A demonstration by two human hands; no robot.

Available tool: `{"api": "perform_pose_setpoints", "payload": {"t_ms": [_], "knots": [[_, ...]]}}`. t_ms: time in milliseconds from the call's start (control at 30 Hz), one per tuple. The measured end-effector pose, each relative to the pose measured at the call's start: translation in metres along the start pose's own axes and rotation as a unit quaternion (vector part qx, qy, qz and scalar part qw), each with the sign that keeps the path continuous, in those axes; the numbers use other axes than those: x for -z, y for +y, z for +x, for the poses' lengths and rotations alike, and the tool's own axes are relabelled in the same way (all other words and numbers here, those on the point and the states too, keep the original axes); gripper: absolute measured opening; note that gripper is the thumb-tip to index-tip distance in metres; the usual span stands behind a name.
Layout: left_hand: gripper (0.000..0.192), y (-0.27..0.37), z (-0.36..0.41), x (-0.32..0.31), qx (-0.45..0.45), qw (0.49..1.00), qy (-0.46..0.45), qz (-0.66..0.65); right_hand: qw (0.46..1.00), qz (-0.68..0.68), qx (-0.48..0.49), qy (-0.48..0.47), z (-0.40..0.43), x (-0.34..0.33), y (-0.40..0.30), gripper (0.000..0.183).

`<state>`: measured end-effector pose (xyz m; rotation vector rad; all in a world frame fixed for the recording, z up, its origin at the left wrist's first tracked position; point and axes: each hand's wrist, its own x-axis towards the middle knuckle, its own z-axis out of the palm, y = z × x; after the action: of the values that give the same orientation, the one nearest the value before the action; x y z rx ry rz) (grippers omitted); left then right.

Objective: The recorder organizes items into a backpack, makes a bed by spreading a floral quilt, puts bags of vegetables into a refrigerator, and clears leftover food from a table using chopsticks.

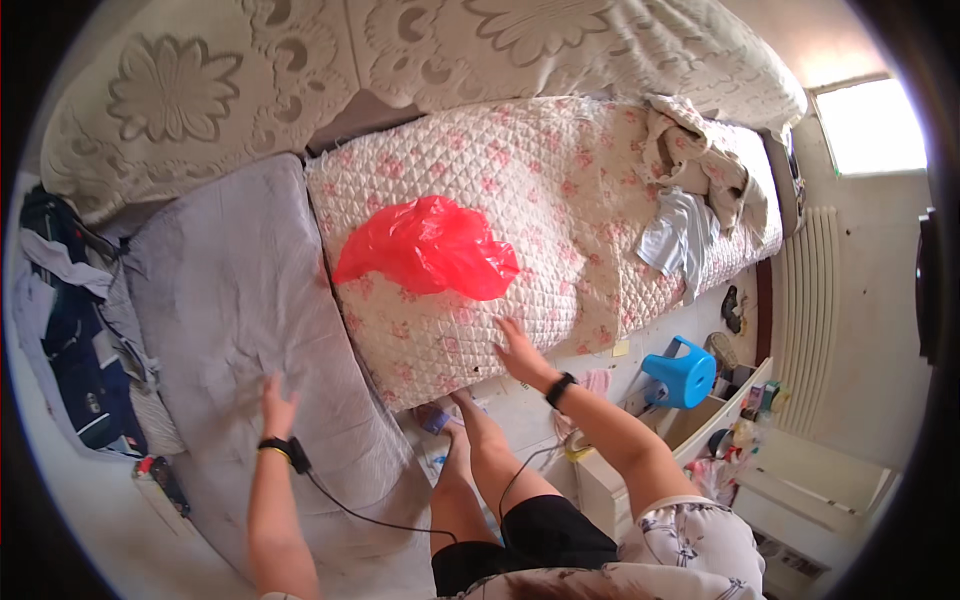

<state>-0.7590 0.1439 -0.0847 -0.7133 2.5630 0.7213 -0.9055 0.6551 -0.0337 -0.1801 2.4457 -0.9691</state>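
A red plastic bag [431, 247] lies crumpled on a quilted cover with pink flowers [525, 172], beyond both hands. My left hand [278, 409] is over a grey bedspread [225, 300], fingers apart, holding nothing; a black band with a cable is on that wrist. Near the edge of the quilted cover, my right hand [519, 352] is spread and empty, just below and to the right of the bag, with a black band on its wrist. Whether either hand touches the fabric, I cannot tell. A light blue garment [679, 232] and a rumpled beige cloth [694, 150] lie on the quilted cover's right end.
Patterned fabric covers the furniture [420, 45] behind the bed. On the floor at right stands a blue plastic stool [681, 373], near an open drawer [694, 427] and shoes [721, 349]. A dark backpack [75, 337] sits at far left. A radiator [810, 315] lines the right wall.
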Motion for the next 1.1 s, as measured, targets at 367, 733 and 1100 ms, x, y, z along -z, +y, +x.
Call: {"api": "perform_pose_setpoints", "payload": {"t_ms": [367, 733, 1100], "knots": [[0.063, 0.162, -0.211, 0.013, -0.117, 0.978, -0.174, -0.012, 0.957, -0.032, -0.213, 0.194, -0.197, 0.156, 0.131, 0.045], [0.061, 0.29, -0.247, 0.024, -0.056, 0.99, -0.126, 0.026, 0.948, -0.006, -0.217, 0.234, -0.181, 0.279, 0.262, 0.043], [0.056, 0.527, -0.246, -0.033, -0.076, 0.979, -0.19, 0.021, 0.91, -0.127, -0.144, 0.367, 0.013, 0.555, 0.387, 0.079]]}}
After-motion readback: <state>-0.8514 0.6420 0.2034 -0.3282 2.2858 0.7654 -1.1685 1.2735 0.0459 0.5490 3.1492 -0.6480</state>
